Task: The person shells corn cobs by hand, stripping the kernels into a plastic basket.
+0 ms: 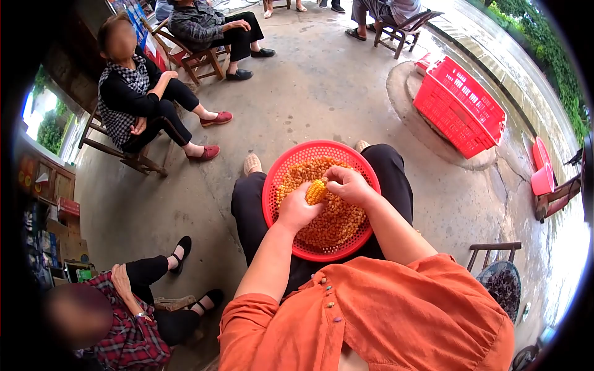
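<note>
On my lap rests a round red plastic colander with a perforated rim, holding many loose yellow-orange corn kernels. Above the kernels, my left hand is wrapped round a corn cob with yellow kernels on it. My right hand is closed at the cob's upper right end, thumb and fingers pinched together. Whether kernels are between those fingertips is too small to make out.
A red slatted crate stands on the concrete floor at right. People sit on wooden chairs at left and at the back. A pink basin is at far right, and a bowl of dark pieces sits at lower right.
</note>
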The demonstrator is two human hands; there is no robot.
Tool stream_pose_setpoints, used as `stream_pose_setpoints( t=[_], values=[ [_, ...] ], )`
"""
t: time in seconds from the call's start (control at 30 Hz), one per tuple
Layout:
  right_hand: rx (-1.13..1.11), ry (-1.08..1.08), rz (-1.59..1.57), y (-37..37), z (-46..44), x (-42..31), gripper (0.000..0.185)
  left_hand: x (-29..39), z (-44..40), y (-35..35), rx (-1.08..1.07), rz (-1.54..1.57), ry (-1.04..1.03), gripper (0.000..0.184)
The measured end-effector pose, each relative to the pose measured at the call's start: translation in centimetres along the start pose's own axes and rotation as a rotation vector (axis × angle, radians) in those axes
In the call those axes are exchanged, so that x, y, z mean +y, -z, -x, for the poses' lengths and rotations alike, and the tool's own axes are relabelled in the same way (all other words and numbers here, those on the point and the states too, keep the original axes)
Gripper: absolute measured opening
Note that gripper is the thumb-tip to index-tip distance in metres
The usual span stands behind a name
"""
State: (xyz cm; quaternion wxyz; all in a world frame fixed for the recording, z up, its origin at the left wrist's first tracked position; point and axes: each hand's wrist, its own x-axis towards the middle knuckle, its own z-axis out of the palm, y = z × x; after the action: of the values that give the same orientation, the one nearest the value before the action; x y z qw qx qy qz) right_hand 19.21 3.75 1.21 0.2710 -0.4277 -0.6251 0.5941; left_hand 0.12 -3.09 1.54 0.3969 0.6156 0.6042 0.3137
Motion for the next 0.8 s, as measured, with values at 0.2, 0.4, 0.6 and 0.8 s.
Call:
stream_pose_setpoints(
  t=[0.2, 0.4, 0.6, 0.8],
  values=[
    [0.017, 0.043, 0.076, 0.0, 0.0, 0.1, 0.024, -0.4, -0.1, -0.1, -0.013, 0.035, -0.004, 0.052],
    [-0.007, 0.002, 0.028, -0.1, 0.0, -0.4, 0.022, -0.3, -0.1, 0.0, -0.012, 0.03, 0.005, 0.052],
    [0.05, 0.086, 0.306, -0.5, 0.6, -1.0, 0.023, -1.5, -0.5, -0.7, -0.006, 0.055, -0.037, 0.051],
    [0.022, -0.009, 0.026, 0.2, 0.3, -0.4, 0.031, -1.6, -0.5, -0.7, 0.004, 0.149, -0.046, 0.05]
  ],
)
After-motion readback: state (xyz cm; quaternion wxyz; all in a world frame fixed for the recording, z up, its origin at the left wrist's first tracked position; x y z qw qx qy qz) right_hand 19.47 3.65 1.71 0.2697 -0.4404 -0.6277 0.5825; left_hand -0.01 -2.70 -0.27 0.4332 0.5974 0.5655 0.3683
